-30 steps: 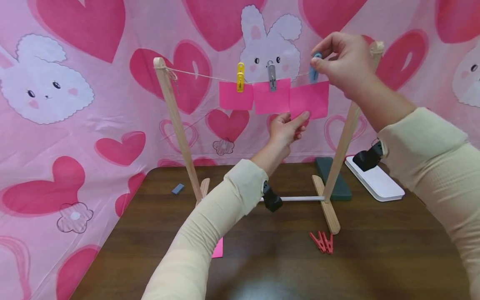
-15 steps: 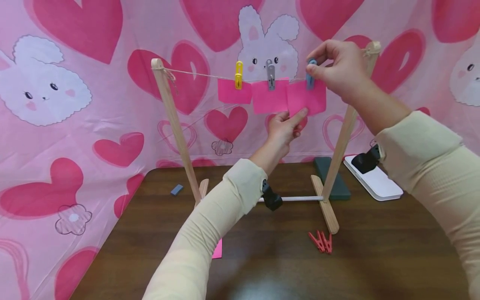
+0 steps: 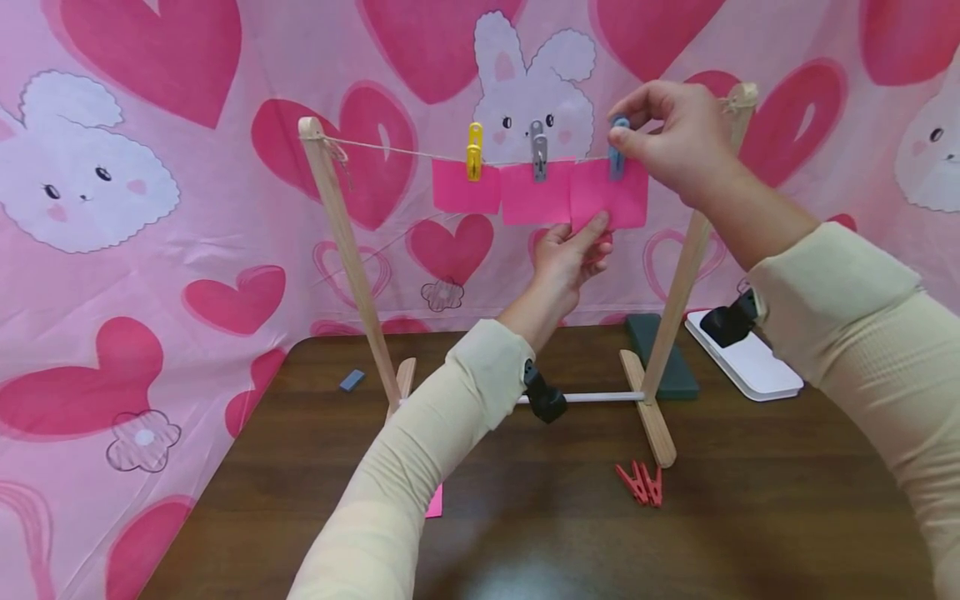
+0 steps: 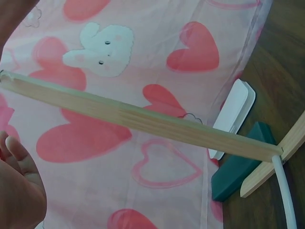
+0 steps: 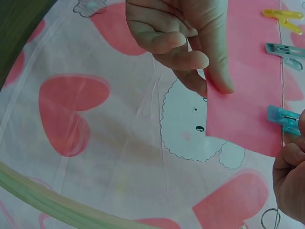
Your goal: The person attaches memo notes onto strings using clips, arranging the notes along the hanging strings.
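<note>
A string [image 3: 405, 151] runs between two wooden posts, with three pink paper notes along it. The left note [image 3: 453, 197] hangs from a yellow clothespin [image 3: 474, 152], the middle note [image 3: 529, 202] from a grey clothespin [image 3: 539, 151]. On the right note [image 3: 592, 192] sits a blue clothespin [image 3: 617, 158], over its top edge and the string. My right hand [image 3: 678, 137] pinches the blue clothespin's upper end between thumb and fingers. My left hand [image 3: 566, 258] pinches the right note's lower edge, thumb in front, fingers behind, as the right wrist view shows.
Wooden posts [image 3: 352, 258] stand on feet joined by a white rod [image 3: 603, 397]. Red clothespins [image 3: 641, 483] lie front right; a pink paper [image 3: 435, 502] shows beside my left sleeve. A blue block [image 3: 352, 380], a green block [image 3: 675, 367] and a white case [image 3: 750, 358] rest further back.
The blue clothespin has come down from above the right note onto its top edge, moved by my right hand. My left hand keeps hold of the note's lower edge.
</note>
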Action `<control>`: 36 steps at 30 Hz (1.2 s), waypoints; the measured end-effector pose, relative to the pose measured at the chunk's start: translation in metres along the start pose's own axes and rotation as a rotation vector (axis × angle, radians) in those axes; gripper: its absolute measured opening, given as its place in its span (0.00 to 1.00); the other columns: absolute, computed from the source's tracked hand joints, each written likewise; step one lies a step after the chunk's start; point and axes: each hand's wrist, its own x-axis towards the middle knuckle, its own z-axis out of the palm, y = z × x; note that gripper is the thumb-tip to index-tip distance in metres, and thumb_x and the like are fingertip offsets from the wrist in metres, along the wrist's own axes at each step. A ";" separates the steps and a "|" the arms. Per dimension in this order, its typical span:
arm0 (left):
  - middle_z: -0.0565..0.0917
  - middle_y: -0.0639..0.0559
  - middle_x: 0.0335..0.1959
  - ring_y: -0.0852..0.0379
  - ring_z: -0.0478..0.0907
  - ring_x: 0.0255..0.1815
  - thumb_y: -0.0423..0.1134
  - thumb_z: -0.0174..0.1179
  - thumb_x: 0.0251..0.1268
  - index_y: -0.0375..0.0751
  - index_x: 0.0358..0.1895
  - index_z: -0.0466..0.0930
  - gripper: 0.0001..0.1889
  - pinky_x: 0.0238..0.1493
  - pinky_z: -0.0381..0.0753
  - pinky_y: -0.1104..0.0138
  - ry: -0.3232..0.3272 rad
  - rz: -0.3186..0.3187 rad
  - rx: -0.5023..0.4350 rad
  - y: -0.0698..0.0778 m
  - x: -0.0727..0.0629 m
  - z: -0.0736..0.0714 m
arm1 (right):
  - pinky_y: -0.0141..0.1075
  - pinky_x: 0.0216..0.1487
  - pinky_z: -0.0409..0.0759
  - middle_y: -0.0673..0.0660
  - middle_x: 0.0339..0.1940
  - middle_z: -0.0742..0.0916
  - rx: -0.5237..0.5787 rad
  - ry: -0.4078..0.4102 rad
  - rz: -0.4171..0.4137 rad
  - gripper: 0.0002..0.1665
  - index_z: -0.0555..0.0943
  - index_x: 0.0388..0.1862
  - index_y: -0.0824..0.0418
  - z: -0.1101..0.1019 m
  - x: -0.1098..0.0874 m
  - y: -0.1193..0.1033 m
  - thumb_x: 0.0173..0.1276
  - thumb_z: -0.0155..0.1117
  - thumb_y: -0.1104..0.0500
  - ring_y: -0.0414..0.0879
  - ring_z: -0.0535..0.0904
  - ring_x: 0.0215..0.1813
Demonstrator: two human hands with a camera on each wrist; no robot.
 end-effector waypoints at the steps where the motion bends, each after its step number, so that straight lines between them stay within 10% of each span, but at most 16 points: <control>1: 0.80 0.50 0.19 0.62 0.76 0.15 0.39 0.65 0.57 0.43 0.27 0.74 0.09 0.17 0.77 0.72 -0.001 0.006 0.005 0.000 0.000 0.000 | 0.25 0.40 0.75 0.48 0.36 0.80 -0.014 -0.005 0.002 0.19 0.79 0.48 0.61 0.000 0.000 0.000 0.63 0.62 0.50 0.38 0.74 0.39; 22: 0.81 0.50 0.19 0.62 0.76 0.15 0.39 0.66 0.56 0.42 0.28 0.76 0.08 0.18 0.77 0.72 0.005 0.023 0.004 0.000 -0.003 -0.004 | 0.30 0.45 0.77 0.57 0.49 0.80 -0.065 -0.019 0.047 0.27 0.76 0.59 0.53 0.002 -0.006 0.001 0.63 0.61 0.45 0.44 0.74 0.49; 36: 0.85 0.44 0.37 0.60 0.77 0.18 0.38 0.64 0.57 0.42 0.44 0.82 0.11 0.23 0.80 0.69 -0.043 -0.036 0.068 -0.007 -0.003 -0.013 | 0.24 0.18 0.69 0.56 0.57 0.78 0.136 -0.058 0.064 0.33 0.69 0.66 0.48 -0.004 -0.014 0.002 0.62 0.63 0.49 0.38 0.75 0.17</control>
